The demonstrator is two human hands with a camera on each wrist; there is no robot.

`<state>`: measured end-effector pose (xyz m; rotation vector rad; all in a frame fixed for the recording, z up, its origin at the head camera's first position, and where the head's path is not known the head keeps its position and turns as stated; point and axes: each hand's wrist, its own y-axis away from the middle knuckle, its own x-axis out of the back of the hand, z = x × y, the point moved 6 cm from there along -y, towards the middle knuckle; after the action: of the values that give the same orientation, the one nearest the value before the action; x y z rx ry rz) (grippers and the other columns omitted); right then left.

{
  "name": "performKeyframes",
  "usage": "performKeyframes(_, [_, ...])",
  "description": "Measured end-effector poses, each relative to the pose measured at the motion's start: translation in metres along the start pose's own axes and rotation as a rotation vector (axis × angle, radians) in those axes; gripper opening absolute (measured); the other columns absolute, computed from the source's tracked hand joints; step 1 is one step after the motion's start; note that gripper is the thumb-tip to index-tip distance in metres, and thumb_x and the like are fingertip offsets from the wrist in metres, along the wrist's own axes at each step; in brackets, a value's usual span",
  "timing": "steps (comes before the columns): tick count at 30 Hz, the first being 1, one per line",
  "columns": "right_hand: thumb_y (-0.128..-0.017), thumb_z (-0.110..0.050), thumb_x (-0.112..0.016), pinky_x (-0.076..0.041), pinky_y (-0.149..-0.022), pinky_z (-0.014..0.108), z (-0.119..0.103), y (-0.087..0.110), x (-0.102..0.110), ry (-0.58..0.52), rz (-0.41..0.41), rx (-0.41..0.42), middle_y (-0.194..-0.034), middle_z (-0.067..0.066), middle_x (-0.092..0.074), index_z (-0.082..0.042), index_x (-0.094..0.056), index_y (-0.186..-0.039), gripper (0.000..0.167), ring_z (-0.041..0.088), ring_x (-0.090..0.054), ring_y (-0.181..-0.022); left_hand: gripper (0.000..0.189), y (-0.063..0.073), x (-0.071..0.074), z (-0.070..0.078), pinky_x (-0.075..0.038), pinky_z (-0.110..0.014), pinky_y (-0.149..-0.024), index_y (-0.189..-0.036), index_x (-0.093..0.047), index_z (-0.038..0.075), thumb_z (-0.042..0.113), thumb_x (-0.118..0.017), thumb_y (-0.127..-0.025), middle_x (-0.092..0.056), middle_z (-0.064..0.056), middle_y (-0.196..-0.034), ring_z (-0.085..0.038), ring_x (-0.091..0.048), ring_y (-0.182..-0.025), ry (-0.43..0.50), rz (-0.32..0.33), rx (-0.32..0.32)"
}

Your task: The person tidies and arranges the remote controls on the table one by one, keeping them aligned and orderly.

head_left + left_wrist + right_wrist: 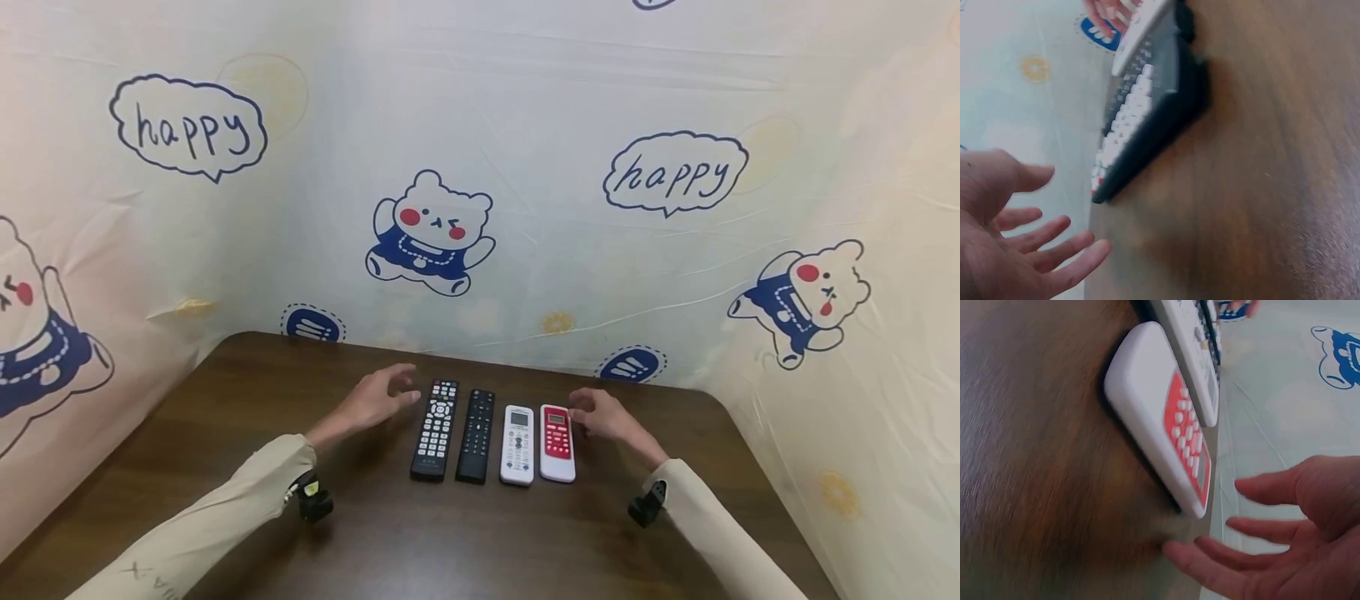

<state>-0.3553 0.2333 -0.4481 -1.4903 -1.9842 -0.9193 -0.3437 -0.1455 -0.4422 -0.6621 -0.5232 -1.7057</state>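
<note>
Two black remote controls and two white ones lie side by side on the brown table. My left hand point(375, 398) is beside the leftmost black remote with white buttons point(433, 429), its fingers loosely bent and holding nothing. To the right of that one lies a slimmer black remote point(476, 435), then a white remote point(518, 444). The white remote with a red face point(557, 442) is at the right end. Close by its upper right edge is my right hand point(603, 414); in the right wrist view its relaxed fingers hold nothing and stand apart from the remote.
The wooden table point(360, 542) meets a pale curtain point(540, 250) printed with bears and lettering, at the back and both sides. A small black camera point(313, 498) is strapped to the left wrist and another camera point(647, 505) to the right.
</note>
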Motion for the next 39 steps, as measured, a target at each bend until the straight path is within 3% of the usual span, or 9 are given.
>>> performKeyframes(3, [-0.103, -0.014, -0.063, -0.062, -0.092, 0.049, -0.002, 0.0, -0.002, 0.061, -0.001, 0.074, -0.136, 0.029, -0.062, 0.005, -0.055, -0.143, 0.044, 0.04, -0.066, -0.117, 0.065, 0.0, 0.006, 0.004, -0.047, -0.067, -0.11, -0.16, -0.039, 0.007, 0.029, -0.064, -0.105, -0.053, -0.025, -0.151, -0.048, -0.05, -0.139, 0.022, -0.01, -0.03])
performKeyframes(8, [-0.105, -0.017, -0.064, -0.054, -0.107, 0.058, -0.006, 0.0, -0.004, 0.118, 0.023, 0.18, -0.146, 0.027, -0.057, 0.003, -0.053, -0.146, 0.047, 0.044, -0.057, -0.133, 0.07, 0.0, 0.015, 0.012, -0.039, -0.069, -0.116, -0.163, -0.036, 0.011, 0.036, -0.065, -0.104, -0.044, -0.021, -0.162, -0.045, -0.043, -0.147, 0.008, 0.0, -0.094])
performKeyframes(13, [-0.105, -0.022, -0.065, -0.042, -0.117, 0.063, -0.012, 0.002, 0.0, 0.162, 0.097, 0.28, -0.155, 0.025, -0.05, -0.001, -0.05, -0.151, 0.054, 0.044, -0.046, -0.145, 0.074, 0.002, 0.019, 0.018, -0.032, -0.068, -0.121, -0.163, -0.037, 0.013, 0.044, -0.066, -0.102, -0.037, -0.017, -0.167, -0.043, -0.036, -0.153, -0.059, 0.009, -0.153])
performKeyframes(19, [-0.105, -0.027, -0.066, -0.035, -0.122, 0.064, -0.025, 0.007, 0.007, 0.209, 0.18, 0.439, -0.16, 0.022, -0.045, -0.005, -0.046, -0.156, 0.059, 0.043, -0.04, -0.15, 0.078, 0.003, 0.022, 0.023, -0.03, -0.071, -0.121, -0.164, -0.036, 0.025, 0.055, -0.066, -0.099, -0.033, -0.009, -0.17, -0.039, -0.031, -0.156, -0.165, 0.007, -0.222])
performKeyframes(24, [-0.104, -0.032, -0.066, -0.032, -0.123, 0.065, -0.033, 0.01, 0.016, 0.238, 0.234, 0.488, -0.166, 0.019, -0.039, -0.012, -0.043, -0.159, 0.063, 0.04, -0.034, -0.153, 0.078, 0.004, 0.023, 0.031, -0.028, -0.072, -0.121, -0.164, -0.037, 0.027, 0.053, -0.069, -0.098, -0.034, -0.006, -0.17, -0.037, -0.031, -0.156, -0.265, 0.014, -0.314])
performKeyframes(31, [-0.101, -0.032, -0.071, -0.029, -0.124, 0.065, -0.039, 0.014, 0.02, 0.344, 0.265, 0.574, -0.17, 0.011, -0.033, -0.017, -0.042, -0.161, 0.068, 0.04, -0.028, -0.156, 0.08, 0.007, 0.021, 0.036, -0.023, -0.065, -0.127, -0.162, -0.04, 0.023, 0.055, -0.07, -0.095, -0.032, -0.002, -0.171, -0.035, -0.023, -0.16, -0.497, 0.051, -0.477])
performKeyframes(39, [-0.097, -0.046, -0.07, -0.016, -0.127, 0.068, -0.043, 0.018, 0.012, 0.483, 0.249, 0.614, -0.173, 0.01, -0.028, -0.019, -0.039, -0.163, 0.077, 0.042, -0.021, -0.159, 0.083, 0.012, 0.017, 0.033, -0.013, -0.063, -0.13, -0.163, -0.038, 0.031, 0.06, -0.069, -0.092, -0.024, 0.003, -0.173, -0.035, -0.011, -0.162, -0.587, 0.004, -0.536])
